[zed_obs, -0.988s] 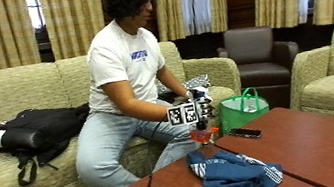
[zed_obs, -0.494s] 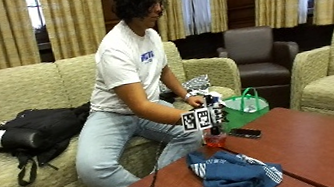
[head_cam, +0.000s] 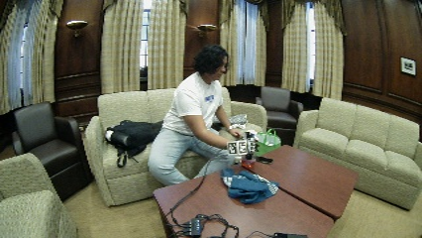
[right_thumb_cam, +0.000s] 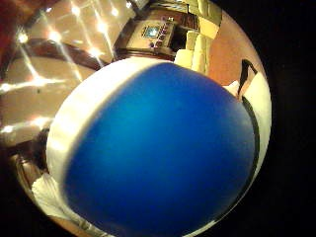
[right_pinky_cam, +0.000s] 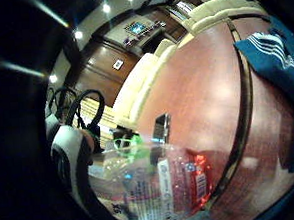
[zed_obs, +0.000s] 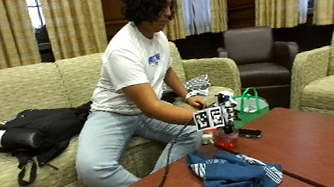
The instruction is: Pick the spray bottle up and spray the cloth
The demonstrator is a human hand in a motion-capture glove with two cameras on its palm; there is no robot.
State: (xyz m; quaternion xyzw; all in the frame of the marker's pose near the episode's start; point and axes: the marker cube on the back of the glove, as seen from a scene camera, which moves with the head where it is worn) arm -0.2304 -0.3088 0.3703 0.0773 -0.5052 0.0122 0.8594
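Note:
In the outside view the person on the sofa reaches out the gloved right hand (zed_obs: 225, 103) and grips the upper part of a clear spray bottle (zed_obs: 226, 137) with red liquid. The bottle is upright at the near edge of the brown table (zed_obs: 323, 144); whether it touches the top I cannot tell. A crumpled blue cloth (zed_obs: 235, 175) lies on the table just in front of it. In the little finger side palm view the bottle (right_pinky_cam: 162, 189) is close to the palm and the cloth (right_pinky_cam: 274, 62) lies farther off. A blue, white-rimmed round part (right_thumb_cam: 158, 153) fills the thumb side view.
A black phone (zed_obs: 250, 133) lies on the table right beside the bottle. A green bag (zed_obs: 250, 106) stands behind the table, by the sofa. A black backpack (zed_obs: 38, 131) sits on the sofa. Cables and a small box (head_cam: 198, 225) lie at the table's near end.
The gloved hand has carried the bottle a little down and toward the phone, and the person has leaned further forward. The cloth has not moved.

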